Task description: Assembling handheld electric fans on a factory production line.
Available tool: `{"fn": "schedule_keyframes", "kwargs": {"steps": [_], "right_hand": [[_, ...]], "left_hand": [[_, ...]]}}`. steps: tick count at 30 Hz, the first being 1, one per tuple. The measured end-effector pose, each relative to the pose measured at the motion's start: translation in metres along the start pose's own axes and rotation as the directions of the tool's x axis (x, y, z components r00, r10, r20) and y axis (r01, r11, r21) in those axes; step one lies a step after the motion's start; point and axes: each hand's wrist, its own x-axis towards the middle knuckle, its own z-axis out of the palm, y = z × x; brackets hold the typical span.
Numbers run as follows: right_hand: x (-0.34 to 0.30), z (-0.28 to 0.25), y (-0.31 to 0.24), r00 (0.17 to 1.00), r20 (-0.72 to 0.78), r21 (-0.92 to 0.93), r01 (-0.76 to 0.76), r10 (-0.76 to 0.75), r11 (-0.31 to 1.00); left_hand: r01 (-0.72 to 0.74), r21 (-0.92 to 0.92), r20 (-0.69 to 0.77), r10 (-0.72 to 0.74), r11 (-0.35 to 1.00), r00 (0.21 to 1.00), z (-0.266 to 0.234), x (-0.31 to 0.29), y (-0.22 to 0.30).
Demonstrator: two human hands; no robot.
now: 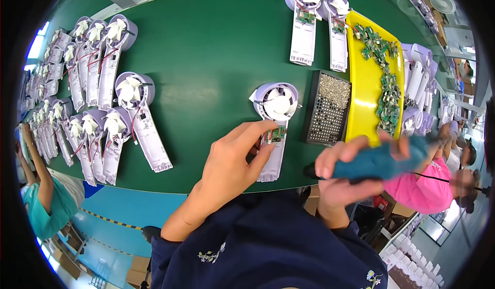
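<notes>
A white and lilac handheld fan housing (pixel 271 168) lies on the green table in front of me, its round fan head (pixel 277 102) pointing away. My left hand (pixel 229 155) is closed over its handle, thumb and forefinger pinching a small green circuit board (pixel 278 134) seated there. The palm hides part of the handle. Off to the right, my right hand (pixel 335 181) grips a teal electric screwdriver (pixel 379 161), blurred by motion. Its dark tip points left and is apart from the fan; a black cord trails from its other end.
Right of the fan stands a black perforated screw tray (pixel 325 121) with loose screws, beside a yellow tray (pixel 363 101) of circuit boards. Two fans with boards (pixel 303 41) lie at the back. Several open fan housings (pixel 147 134) line the left side. Co-workers sit at both sides.
</notes>
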Motion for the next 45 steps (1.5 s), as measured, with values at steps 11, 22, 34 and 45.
{"fn": "schedule_keyframes", "kwargs": {"steps": [11, 22, 34, 45], "right_hand": [[0.022, 0.029, 0.02, 0.751, 0.278, 0.162, 0.577, -0.598, 0.8], [0.022, 0.027, 0.025, 0.755, 0.246, 0.188, 0.578, -0.608, 0.794], [0.022, 0.033, 0.023, 0.718, 0.337, 0.119, 0.61, -0.609, 0.784], [0.022, 0.034, 0.022, 0.734, 0.337, 0.129, 0.584, -0.589, 0.802]], "left_hand": [[-0.093, 0.035, -0.001, 0.093, 0.995, 0.996, 0.004, 0.004, -0.009], [-0.069, 0.004, -0.066, 0.069, 0.998, 0.995, 0.009, 0.006, -0.012], [-0.115, 0.032, -0.089, 0.117, 0.993, 0.989, 0.011, 0.007, -0.011], [-0.134, 0.102, -0.068, 0.141, 0.986, 0.988, 0.009, 0.006, -0.013]]}}
